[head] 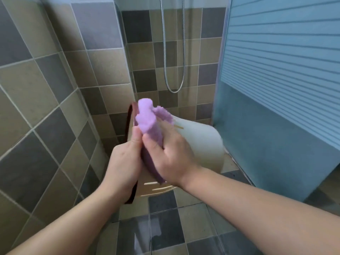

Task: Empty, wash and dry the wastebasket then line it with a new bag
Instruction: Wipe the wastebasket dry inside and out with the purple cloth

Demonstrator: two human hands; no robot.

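Soft, even daylight fills the tiled room, brightest on the frosted blue door panel [279,57] at the right. Shadows are faint and diffuse, with no hard edges. The wet floor tiles [161,234] carry dull grey reflections, and the shower hose [173,52] shows a thin bright glint. Motion blur smears the right hand [171,157], the purple cloth [147,118] and the pale wastebasket [202,142]. The wide-angle lens bows the wall tile lines near the left edge.
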